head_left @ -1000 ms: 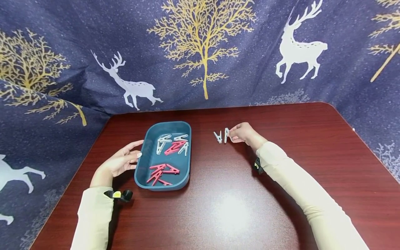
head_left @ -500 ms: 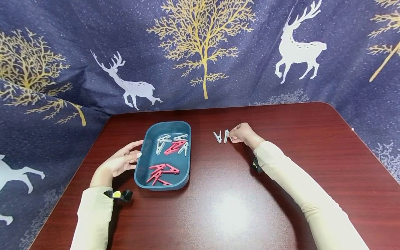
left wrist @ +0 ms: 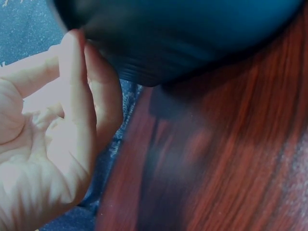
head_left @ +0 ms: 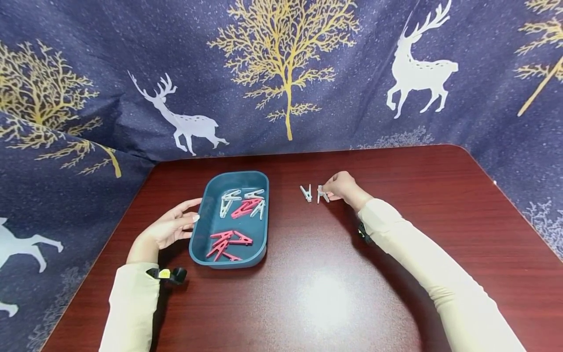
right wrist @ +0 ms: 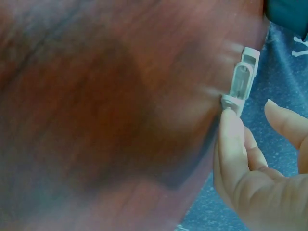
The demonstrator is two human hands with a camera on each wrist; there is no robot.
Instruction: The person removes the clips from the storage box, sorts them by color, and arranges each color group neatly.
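R hand (head_left: 342, 188) touches 1 of 2 wht clips (head_left: 320, 188) on tbl (head_left: 281, 303).

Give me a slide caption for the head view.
Left hand touching a blue bin of red and white clothespins, right hand touching a white clothespin outside the bin.

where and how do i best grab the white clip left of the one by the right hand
Pinch the white clip near its narrow end, coming from above, I'd judge: its V opens toward the cloth backdrop, and the second clip sits close on its right.
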